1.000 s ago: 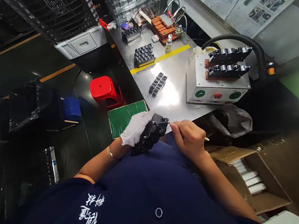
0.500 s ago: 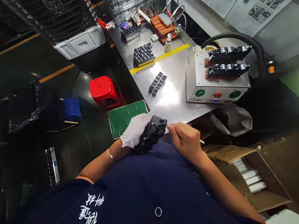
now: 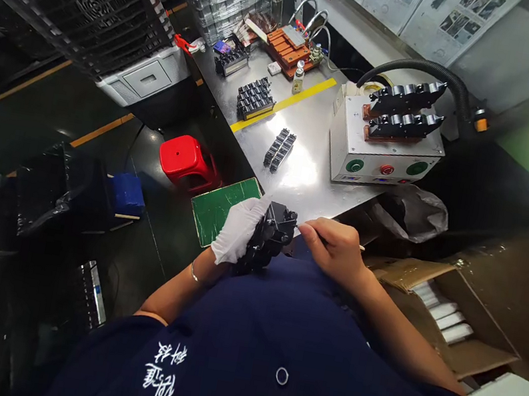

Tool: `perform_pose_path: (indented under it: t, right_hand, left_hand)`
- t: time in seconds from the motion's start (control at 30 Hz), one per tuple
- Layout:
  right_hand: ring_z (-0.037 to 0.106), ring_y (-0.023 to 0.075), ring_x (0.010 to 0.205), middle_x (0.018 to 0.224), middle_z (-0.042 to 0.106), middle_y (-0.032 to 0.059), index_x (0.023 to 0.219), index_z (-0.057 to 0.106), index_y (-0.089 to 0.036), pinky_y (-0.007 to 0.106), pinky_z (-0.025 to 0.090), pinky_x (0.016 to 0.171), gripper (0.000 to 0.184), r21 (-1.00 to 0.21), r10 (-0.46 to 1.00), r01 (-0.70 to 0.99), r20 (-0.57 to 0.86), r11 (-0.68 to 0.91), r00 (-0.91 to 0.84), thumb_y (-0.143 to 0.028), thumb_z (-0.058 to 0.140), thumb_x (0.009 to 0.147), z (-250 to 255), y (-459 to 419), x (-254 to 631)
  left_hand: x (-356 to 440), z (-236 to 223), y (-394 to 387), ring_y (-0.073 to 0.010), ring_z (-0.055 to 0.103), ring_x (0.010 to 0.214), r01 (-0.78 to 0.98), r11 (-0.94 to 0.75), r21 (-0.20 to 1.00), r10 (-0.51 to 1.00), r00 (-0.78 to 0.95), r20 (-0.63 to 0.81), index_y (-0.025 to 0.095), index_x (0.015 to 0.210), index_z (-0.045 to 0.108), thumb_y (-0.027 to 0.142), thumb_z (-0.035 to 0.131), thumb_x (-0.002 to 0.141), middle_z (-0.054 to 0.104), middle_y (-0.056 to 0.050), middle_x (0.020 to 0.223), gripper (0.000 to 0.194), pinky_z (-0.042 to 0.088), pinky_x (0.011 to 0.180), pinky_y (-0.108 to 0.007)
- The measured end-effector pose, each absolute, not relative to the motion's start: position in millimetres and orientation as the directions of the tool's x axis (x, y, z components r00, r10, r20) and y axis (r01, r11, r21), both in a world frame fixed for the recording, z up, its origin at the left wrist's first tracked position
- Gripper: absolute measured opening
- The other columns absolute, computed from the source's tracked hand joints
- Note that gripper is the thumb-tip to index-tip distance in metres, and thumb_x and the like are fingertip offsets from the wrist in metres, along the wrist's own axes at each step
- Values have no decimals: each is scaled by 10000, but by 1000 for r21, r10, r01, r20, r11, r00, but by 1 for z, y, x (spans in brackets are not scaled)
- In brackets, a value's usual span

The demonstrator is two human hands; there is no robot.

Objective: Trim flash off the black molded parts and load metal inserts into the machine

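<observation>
Metal tabletop, black part lengthwise diagonal

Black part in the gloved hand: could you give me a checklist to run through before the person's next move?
1. Left hand holding the black part: ok.
2. Right hand pinching the thin stick: ok.
3. Stick's tip touching the right spot: cannot tell, too small to see.
4. Both hands gloved, if gloves are needed: not ok, the right is bare.
5. Small bottle upright on the table: ok.
</observation>
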State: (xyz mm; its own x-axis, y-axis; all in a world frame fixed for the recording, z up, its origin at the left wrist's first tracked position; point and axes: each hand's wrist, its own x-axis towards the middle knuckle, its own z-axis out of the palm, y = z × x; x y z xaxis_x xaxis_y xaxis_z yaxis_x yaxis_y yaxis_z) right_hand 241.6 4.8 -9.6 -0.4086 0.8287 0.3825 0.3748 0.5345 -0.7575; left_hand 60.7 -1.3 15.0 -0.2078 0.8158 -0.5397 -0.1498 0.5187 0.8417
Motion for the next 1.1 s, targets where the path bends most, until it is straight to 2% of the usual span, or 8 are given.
perform_pose_path:
  t: [0.1, 0.33, 0.47, 0.6, 0.67, 0.77, 0.9, 1.1]
  right_hand:
    - [416, 76, 490, 537, 503, -16, 641, 584, -169, 232, 322, 516, 361, -721, 820, 426, 361, 547, -444, -314, 517, 965, -8, 2, 241]
    - [273, 55, 473, 519, 301, -59, 542, 364, -182, 230, 246, 473, 480, -818, 815, 385, 163, 426, -555, -361, 467, 976, 0, -3, 248]
    - [339, 62, 474, 519, 387, -46, 572, 460, -176, 220, 285, 469, 454, -908, 754, 268, 75, 322, -652, -379, 464, 978, 6, -3, 254]
    - [478, 96, 485, 545, 535, -5, 666, 590, -175, 232, 371, 483, 452, -963, 679, 1, 188, 268, -709, -433, 417, 994, 7, -1, 257]
    - [523, 111, 517, 588, 583, 13, 729, 628, -172, 242, 396, 508, 429, -921, 734, 51, 274, 387, -622, -452, 431, 987, 5, -1, 254]
    - [525, 112, 532, 590, 579, 9, 779, 643, -166, 237, 396, 533, 406, -746, 726, 246, 424, 619, -542, -513, 512, 943, 2, -3, 248]
    - [451, 105, 504, 544, 499, -2, 664, 576, -165, 246, 316, 493, 506, -534, 643, 379, 497, 756, -582, -591, 496, 925, 1, -5, 240]
    - [357, 94, 490, 510, 397, -24, 531, 434, -190, 265, 238, 495, 540, -542, 629, 375, 421, 752, -653, -513, 486, 960, 0, -6, 233]
  left_hand:
    - [60, 15, -3, -82, 415, 518, -172, 495, 852, 822, -226, -523, 184, 568, 501, 628, 752, 657, 483, 37, 555, 517, 356, 489, -234]
    - [61, 8, -10, -62, 390, 494, -152, 424, 893, 845, -287, -451, 172, 561, 517, 598, 770, 630, 466, 65, 521, 500, 332, 475, -210]
    - [63, 7, -16, -73, 418, 523, -130, 365, 922, 871, -301, -388, 170, 590, 574, 545, 761, 667, 514, 54, 552, 426, 365, 510, -218]
    - [63, 7, -17, -82, 433, 559, -99, 271, 958, 902, -323, -288, 175, 607, 599, 496, 746, 702, 532, 48, 586, 365, 391, 553, -223]
    - [61, 7, -16, -87, 443, 571, -89, 247, 965, 907, -331, -262, 177, 617, 608, 488, 746, 707, 542, 44, 599, 352, 394, 559, -223]
    - [57, 7, -15, -87, 433, 573, -63, 250, 966, 906, -337, -257, 174, 607, 601, 482, 740, 716, 527, 43, 591, 355, 385, 551, -220]
    - [53, 3, -16, -88, 429, 580, -54, 254, 966, 910, -325, -258, 174, 611, 595, 489, 717, 735, 526, 42, 600, 360, 383, 556, -219]
    - [46, -3, -18, -88, 425, 583, -61, 245, 968, 916, -313, -252, 173, 611, 590, 489, 707, 742, 520, 44, 598, 361, 381, 558, -218]
